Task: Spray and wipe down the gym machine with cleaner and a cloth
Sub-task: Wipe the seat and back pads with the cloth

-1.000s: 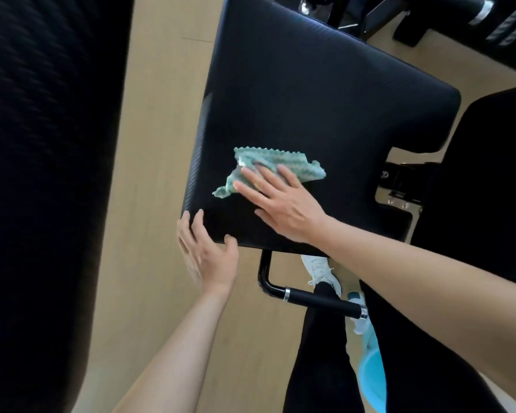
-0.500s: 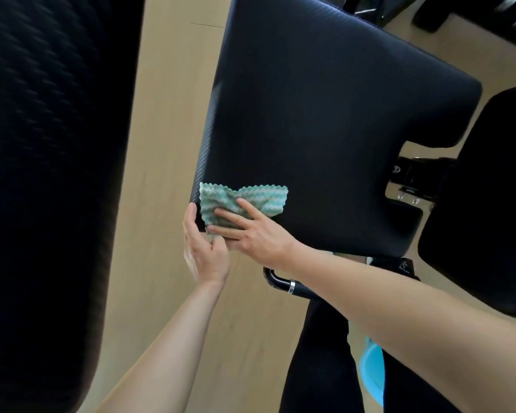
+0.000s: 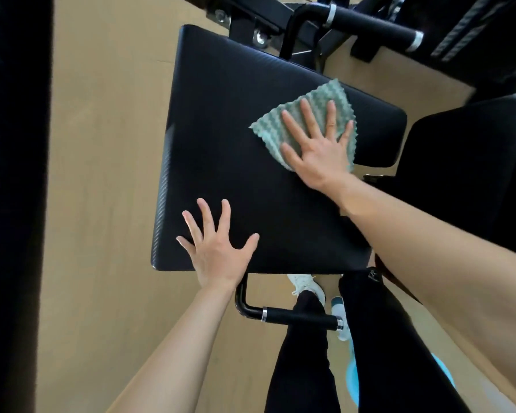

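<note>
A green cloth is pressed flat on the black seat pad under the spread right hand. The pad is steadied by the empty, spread left hand. Wiping is underway, perhaps nearing the far edge; further strokes are needed.

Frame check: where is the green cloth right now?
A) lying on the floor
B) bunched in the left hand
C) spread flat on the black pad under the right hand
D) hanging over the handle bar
C: the right hand presses with straight fingers on the green cloth, spread on the black pad; the left hand holds nothing.
</note>
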The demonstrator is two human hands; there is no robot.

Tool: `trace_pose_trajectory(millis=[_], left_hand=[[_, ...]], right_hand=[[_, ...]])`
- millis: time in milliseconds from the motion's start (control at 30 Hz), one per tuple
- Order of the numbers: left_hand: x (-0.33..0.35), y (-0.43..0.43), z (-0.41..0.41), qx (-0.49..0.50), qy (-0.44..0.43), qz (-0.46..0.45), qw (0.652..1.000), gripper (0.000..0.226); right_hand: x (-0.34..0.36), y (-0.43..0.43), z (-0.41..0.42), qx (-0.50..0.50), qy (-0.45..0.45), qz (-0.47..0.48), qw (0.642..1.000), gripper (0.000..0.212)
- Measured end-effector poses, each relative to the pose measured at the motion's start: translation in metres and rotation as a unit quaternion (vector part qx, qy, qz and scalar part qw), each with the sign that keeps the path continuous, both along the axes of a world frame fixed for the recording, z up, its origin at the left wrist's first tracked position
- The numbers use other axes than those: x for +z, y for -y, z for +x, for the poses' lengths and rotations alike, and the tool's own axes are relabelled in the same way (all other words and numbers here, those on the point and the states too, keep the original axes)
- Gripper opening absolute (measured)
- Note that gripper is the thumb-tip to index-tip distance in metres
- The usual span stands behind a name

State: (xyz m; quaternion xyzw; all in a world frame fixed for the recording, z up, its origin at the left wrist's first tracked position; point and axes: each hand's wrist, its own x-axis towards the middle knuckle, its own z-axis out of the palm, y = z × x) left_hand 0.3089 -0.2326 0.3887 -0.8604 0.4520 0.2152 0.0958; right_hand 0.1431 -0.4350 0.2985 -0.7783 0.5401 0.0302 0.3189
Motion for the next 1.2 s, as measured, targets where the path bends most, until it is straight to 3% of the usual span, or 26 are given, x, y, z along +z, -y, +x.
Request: trace_pose_trajectory(millis=[200,300,400,567,833,933,1067,1200], left_hand=[[-0.005,-0.003,0.002,-0.053,0.055,0.042,0.996,0.108],[-0.007,-0.002,0.001,-0.064,0.069,0.046,0.995,0.109],[-0.009,-0.003,0.001,-0.074,0.077,0.048,0.993,0.109],[-0.010,-0.004,0.000,-0.078,0.080,0.043,0.993,0.110],[-0.015,-0.006,0.006,-0.098,0.080,0.027,0.992,0.114],[-0.012,-0.007,0.009,-0.093,0.051,0.026,0.994,0.112],[0.001,-0.025,0.023,-0.115,-0.021,-0.034,0.993,0.079],[0.025,-0.080,0.030,-0.046,-0.084,-0.144,0.985,0.046]], right_hand=[[-0.018,0.047,-0.039,-0.226,-0.028,0.082,0.970,0.073],[-0.018,0.046,-0.035,-0.261,-0.027,0.092,0.961,0.080],[-0.019,0.024,-0.028,-0.181,-0.023,0.053,0.982,0.086],[-0.021,-0.031,-0.018,-0.055,-0.037,-0.007,0.998,0.078],[-0.009,-0.127,0.018,0.147,0.019,-0.081,0.986,0.070],[-0.005,-0.160,0.025,0.177,0.045,-0.096,0.979,0.063],[-0.004,-0.191,0.026,0.207,0.049,-0.100,0.972,0.059],[0.011,-0.214,0.037,0.191,0.002,-0.073,0.979,0.058]])
